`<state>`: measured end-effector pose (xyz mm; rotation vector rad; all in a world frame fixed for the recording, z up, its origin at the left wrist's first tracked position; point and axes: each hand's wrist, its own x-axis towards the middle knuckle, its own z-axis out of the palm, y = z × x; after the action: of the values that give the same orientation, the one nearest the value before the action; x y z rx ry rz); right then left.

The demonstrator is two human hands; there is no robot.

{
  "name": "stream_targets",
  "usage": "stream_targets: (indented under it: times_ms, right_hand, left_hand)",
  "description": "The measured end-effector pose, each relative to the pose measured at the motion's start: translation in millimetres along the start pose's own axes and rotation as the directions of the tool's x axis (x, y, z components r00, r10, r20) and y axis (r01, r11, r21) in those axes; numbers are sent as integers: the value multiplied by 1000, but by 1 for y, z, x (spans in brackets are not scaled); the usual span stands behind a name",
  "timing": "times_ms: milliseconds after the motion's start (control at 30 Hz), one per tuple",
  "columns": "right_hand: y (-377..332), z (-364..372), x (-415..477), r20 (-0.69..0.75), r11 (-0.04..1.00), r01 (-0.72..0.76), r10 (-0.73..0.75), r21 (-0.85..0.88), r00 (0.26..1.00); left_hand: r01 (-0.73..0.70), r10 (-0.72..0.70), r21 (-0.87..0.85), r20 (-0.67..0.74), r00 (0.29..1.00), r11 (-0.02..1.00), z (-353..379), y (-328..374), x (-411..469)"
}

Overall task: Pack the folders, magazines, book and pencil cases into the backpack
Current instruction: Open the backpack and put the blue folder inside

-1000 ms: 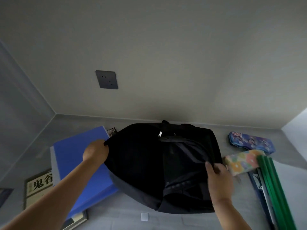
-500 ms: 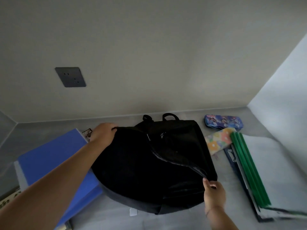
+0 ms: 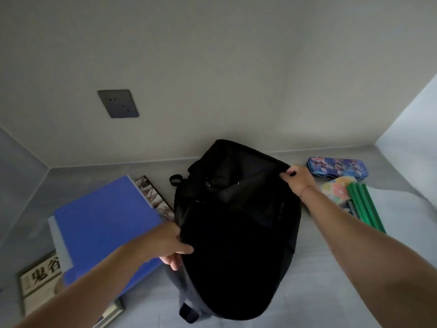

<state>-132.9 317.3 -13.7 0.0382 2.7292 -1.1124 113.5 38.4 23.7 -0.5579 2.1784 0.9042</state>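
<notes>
Black fabric fills the middle of the frame: the backpack (image 3: 236, 245) lies on the grey surface (image 3: 331, 280). The right hand (image 3: 296, 178) pinches its rim at upper right, and the left hand (image 3: 171, 242) grips its left edge lower down.

This looks like opening the bag before loading. Next, one hand must let go to fetch the blue folder (image 3: 106, 223) at left. The interior is too dark to read.

A magazine (image 3: 153, 197) is mostly hidden under the folder, and the book (image 3: 40, 285) is partly covered too. At right, the forearm crosses the green folders (image 3: 364, 207) below the printed pencil case (image 3: 338, 170) and the floral pencil case (image 3: 335, 189).
</notes>
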Motion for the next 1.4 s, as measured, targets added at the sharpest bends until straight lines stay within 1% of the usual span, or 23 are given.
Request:
stream_targets:
  times_ms: [33,67,133,167,200,233,333,400,467,500,567,633,667,733,800,867,1000,1033,1067,1167,1233,1300,1400]
  right_hand:
    - [-1,5,3,-15,1000,-1,1,-27,1000]
    - [0,10,3,-42,999,-10,8,-52,999]
    - [3,18,-7,-108,997,-47,41,-60,993]
    - [6,21,-16,-133,997,-76,72,-30,989]
    - [10,23,-26,-157,994,-110,108,-2,982]
    - [13,25,-38,-191,990,-140,139,8,972]
    - [28,37,-72,-266,974,-224,223,28,938]
    - [39,47,-92,-230,970,-243,243,25,942]
    - [50,57,-105,-191,968,-248,248,27,950]
    - [53,60,-109,-179,968,-247,252,52,951]
    - [58,65,-109,-175,959,-260,276,111,945]
    - [59,63,-101,-174,953,-261,287,157,942]
    - [58,59,-95,-172,952,-243,275,184,946]
    - [55,49,-80,-150,944,-187,234,272,960]
    - [48,36,-67,-121,936,-150,197,317,973]
    - [41,27,-55,-83,935,-153,189,321,979]
    - [27,16,-33,-35,933,-182,203,311,979]
    - [24,14,-29,-20,931,-196,212,308,977]
    - [23,12,-26,-15,932,-209,223,296,975]
    - [28,12,-24,-31,932,-239,257,273,966]
    - [35,14,-30,-29,927,-247,266,281,964]
    - [42,14,-37,18,927,-232,238,294,971]
    - [58,14,-45,40,953,-176,172,247,984]
  left_hand:
    - [-20,23,42,-76,997,999,7,2,4]
    - [-31,50,92,-213,976,995,10,4,10]
    - [-21,133,221,-507,852,975,13,13,24]
    - [-25,202,300,-579,789,954,14,17,33]
    - [-40,282,387,-593,754,921,14,21,44]
    - [-58,357,481,-560,747,875,14,25,55]
    - [-57,470,699,-416,779,713,15,35,89]
    - [-59,510,756,-379,772,652,14,40,103]
    - [-67,536,768,-378,755,637,11,44,110]
    - [-68,529,748,-399,750,660,8,45,112]
    - [-87,454,606,-485,748,791,0,46,111]
    - [-140,321,354,-530,785,925,-13,44,110]
    - [-162,259,223,-532,806,961,-20,41,110]
    - [-192,152,-17,-540,828,981,-33,35,105]
    - [-207,64,-216,-528,847,954,-35,32,96]
    - [-218,10,-388,-472,881,895,-31,31,87]
    - [-173,-103,-729,-317,943,663,-5,30,82]
    - [-155,-120,-760,-294,948,631,2,28,82]
    - [-148,-133,-758,-296,946,635,8,26,84]
    - [-172,-170,-694,-395,903,700,19,22,90]
    - [-214,-184,-626,-508,842,750,17,26,91]
    - [-235,-162,-529,-599,784,816,14,29,96]
    - [-104,-179,-338,-706,685,935,13,29,109]
